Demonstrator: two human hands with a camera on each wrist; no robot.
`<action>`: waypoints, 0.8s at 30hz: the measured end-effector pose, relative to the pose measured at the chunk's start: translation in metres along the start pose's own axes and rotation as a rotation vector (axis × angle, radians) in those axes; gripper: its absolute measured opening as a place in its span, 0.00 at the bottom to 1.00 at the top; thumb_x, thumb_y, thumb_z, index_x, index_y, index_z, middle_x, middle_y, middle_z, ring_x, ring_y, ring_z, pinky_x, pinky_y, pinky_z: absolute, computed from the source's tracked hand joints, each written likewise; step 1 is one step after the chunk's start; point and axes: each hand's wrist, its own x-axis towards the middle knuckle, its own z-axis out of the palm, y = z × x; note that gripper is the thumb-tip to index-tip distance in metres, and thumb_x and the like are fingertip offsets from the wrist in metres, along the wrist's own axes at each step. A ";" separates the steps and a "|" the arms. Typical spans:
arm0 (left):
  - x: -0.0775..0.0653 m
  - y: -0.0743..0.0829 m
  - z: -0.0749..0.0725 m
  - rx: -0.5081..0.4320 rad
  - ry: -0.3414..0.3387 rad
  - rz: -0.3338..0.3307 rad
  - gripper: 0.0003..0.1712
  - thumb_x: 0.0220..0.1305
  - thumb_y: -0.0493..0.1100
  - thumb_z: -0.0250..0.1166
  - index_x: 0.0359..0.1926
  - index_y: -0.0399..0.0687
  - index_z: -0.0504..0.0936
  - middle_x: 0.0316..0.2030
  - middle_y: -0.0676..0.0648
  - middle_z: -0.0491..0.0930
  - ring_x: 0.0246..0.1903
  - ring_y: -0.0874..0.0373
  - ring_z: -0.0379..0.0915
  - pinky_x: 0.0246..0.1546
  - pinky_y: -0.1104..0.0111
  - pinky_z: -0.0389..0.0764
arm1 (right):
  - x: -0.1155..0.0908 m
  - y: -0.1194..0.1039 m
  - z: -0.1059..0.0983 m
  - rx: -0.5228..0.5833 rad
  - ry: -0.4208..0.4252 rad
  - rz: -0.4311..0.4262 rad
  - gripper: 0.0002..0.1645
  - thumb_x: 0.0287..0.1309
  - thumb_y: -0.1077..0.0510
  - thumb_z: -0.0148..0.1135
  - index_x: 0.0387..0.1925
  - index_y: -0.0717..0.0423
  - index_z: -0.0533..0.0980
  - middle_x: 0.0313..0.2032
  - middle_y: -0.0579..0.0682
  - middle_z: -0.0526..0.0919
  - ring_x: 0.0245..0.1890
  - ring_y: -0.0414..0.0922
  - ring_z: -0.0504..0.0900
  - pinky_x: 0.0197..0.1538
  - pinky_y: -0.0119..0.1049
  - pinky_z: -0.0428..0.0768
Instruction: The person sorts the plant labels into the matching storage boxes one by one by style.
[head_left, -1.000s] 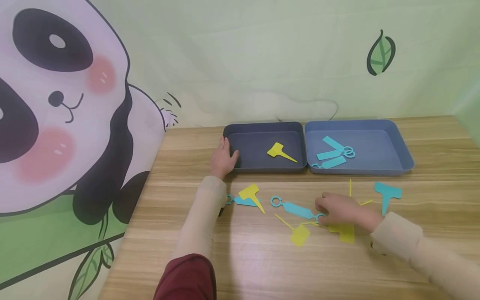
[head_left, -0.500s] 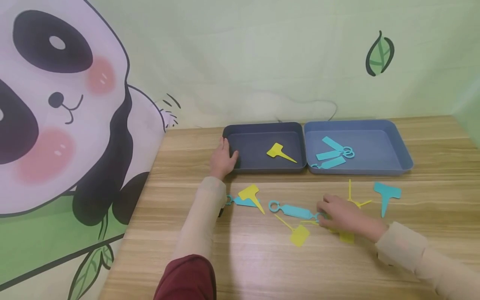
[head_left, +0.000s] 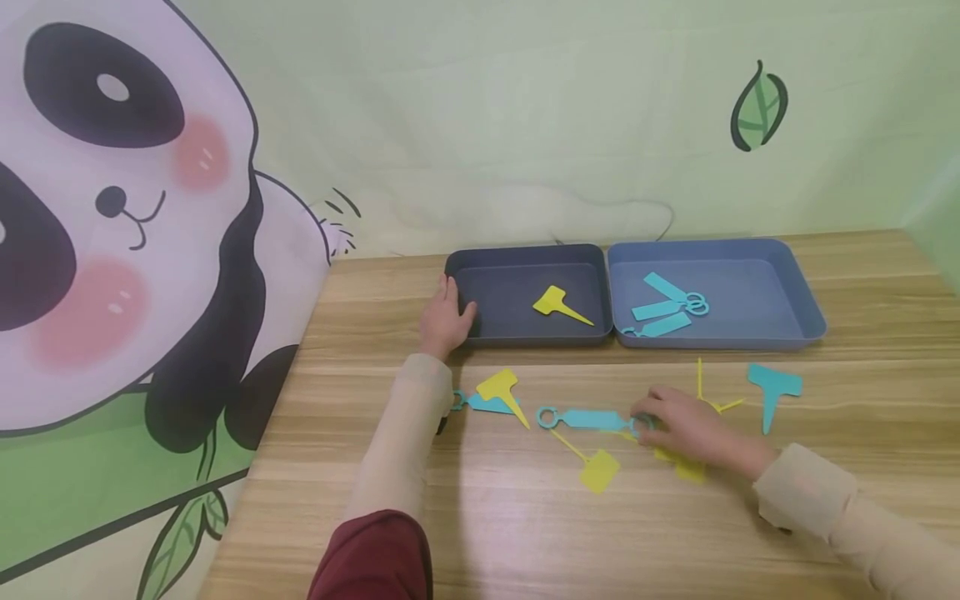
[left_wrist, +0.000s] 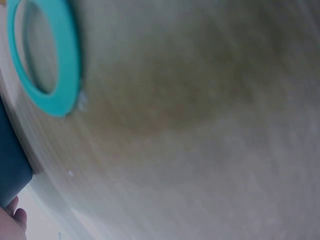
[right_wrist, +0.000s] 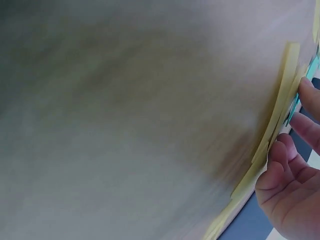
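My R hand (head_left: 686, 425) pinches the teal tag (head_left: 591, 419) by its R end nr the yellow labels (head_left: 600, 472), L hand (head_left: 445, 322) straight-fingered on the dark tray (head_left: 517, 292), so imo lift straight up, no dragging.

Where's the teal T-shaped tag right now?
In the head view, the teal T-shaped tag lies on the table toward the right, in front of the lighter blue tray and to the right of the right hand.

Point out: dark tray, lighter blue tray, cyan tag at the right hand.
Dark tray (head_left: 498, 296), head view, bare floor.
Lighter blue tray (head_left: 742, 300), head view, bare floor.
Cyan tag (head_left: 592, 419), head view, middle of its flat strip.
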 end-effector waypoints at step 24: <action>-0.004 0.003 -0.003 0.016 0.005 -0.005 0.39 0.64 0.57 0.42 0.67 0.39 0.44 0.69 0.42 0.41 0.66 0.50 0.46 0.65 0.63 0.53 | 0.005 0.007 -0.011 0.049 -0.086 0.111 0.13 0.46 0.53 0.63 0.36 0.52 0.76 0.33 0.45 0.74 0.31 0.39 0.70 0.34 0.34 0.73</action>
